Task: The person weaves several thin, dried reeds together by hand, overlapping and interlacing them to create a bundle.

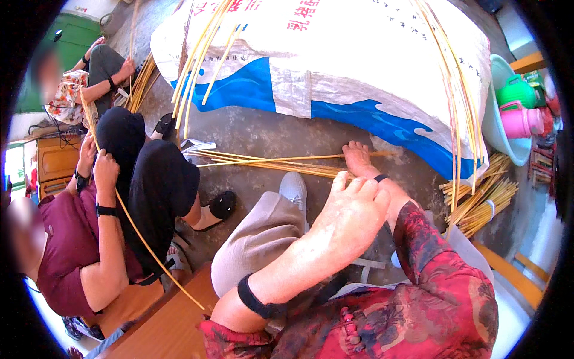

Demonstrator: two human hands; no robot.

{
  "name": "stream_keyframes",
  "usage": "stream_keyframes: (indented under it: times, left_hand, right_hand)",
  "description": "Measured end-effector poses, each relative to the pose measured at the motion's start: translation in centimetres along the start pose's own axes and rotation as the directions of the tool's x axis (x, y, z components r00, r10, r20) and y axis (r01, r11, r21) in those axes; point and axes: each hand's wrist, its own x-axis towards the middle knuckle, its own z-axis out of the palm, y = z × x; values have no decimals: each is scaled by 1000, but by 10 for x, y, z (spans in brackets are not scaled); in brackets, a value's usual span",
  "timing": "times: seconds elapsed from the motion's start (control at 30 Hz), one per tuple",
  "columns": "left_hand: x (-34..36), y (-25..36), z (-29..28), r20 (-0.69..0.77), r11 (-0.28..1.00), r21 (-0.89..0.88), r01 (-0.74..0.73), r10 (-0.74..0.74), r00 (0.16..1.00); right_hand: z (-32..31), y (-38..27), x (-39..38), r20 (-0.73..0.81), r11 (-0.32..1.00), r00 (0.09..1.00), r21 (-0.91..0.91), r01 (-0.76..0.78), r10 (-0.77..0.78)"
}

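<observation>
Several thin yellow stalks (269,163) lie in a loose bundle low over the floor, running from left toward my hands. My right hand (357,158) is the farther one, closed over a single stalk (382,153) that shows on both sides of it. Nearer to me, my left hand (353,203) crosses in front of my right forearm with its fingers curled down. The bundle's right end passes behind its fingertips, and what they grip is hidden. Black bands circle both wrists.
A big white-and-blue woven sheet (359,72) spreads ahead, with long stalks across its left and right sides. Cut bundles (487,200) lie at right, below a light-blue basin (508,137). A co-worker (78,245) at left holds one long stalk; another person (78,90) sits farther back.
</observation>
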Motion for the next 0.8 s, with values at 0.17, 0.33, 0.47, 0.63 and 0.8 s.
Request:
stream_keyframes:
  times: [0.17,0.33,0.47,0.63,0.8]
  left_hand:
    - [-3,-2,6,-33,1000,5,-8,8,999]
    - [-3,1,6,-2,1000,5,-9,9,1000]
    - [2,2,17,-66,995,73,-68,73,995]
    - [10,1,20,36,993,103,-54,50,998]
    - [15,7,19,117,997,76,-24,15,993]
  right_hand:
    - [4,-7,2,110,985,994,-173,-9,28]
    - [21,-2,-6,108,981,994,-191,17,4]
    - [34,12,-11,34,998,999,56,14,-16]
    - [11,3,-65,113,968,988,238,76,-106]
    - [-25,-16,-127,128,896,963,412,167,-238]
